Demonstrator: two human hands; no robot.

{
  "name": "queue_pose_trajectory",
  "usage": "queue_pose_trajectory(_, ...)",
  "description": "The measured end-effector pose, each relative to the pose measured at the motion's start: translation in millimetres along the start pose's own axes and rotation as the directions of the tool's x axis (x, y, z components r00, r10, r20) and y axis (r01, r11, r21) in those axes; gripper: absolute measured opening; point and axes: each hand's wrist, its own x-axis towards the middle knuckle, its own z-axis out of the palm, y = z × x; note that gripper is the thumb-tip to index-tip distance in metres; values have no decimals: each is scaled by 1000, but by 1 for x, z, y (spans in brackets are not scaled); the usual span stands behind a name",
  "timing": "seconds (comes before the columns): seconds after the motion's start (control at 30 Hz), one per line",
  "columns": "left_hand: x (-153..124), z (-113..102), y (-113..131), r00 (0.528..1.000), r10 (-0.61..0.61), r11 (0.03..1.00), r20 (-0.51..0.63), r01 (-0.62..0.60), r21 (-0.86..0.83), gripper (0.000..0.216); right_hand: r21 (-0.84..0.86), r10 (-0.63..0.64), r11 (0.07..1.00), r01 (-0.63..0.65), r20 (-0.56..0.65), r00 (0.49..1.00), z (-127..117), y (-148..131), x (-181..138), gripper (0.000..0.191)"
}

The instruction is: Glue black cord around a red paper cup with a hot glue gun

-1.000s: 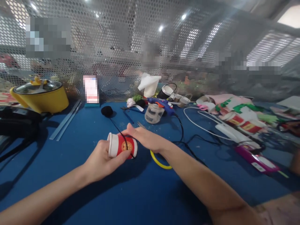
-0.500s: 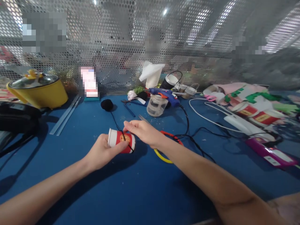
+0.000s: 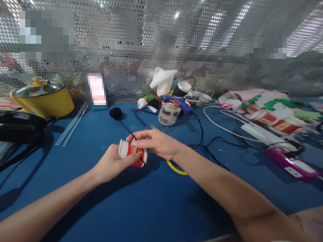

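At a blue craft table (image 3: 151,208), my left hand (image 3: 111,164) grips a red-and-white paper cup (image 3: 132,153) on its side, just in front of a black yarn ball (image 3: 115,113). My right hand (image 3: 156,144), fingers closed narrow, pinches the black strand (image 3: 126,127) running from that ball across the cup's wall. Doing this well, I judge, means keeping the strand taut and the cup steady. A blue glue gun (image 3: 176,101) lies right of the ball.
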Motion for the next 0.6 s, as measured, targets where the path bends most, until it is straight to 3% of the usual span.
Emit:
queue_pose_trajectory(0.13,6,-5,0,988,-138,959,-63,118,-258,21,-89,-164,984,157,-85,983,-3,-8,-3,6)
queue_pose_trajectory(0.23,9,-8,2,976,-211,913,-57,176,-368,17,-222,-227,955,199,-109,968,-7,-14,-5,8)
queue_pose_trajectory(0.33,9,-7,2,970,-239,893,-46,200,-402,14,-327,-278,919,220,-142,950,-10,-14,-5,9)
queue_pose_trajectory(0.6,8,-6,1,969,-244,896,-31,213,-390,16,-421,-365,871,253,-210,907,-15,-7,1,10)
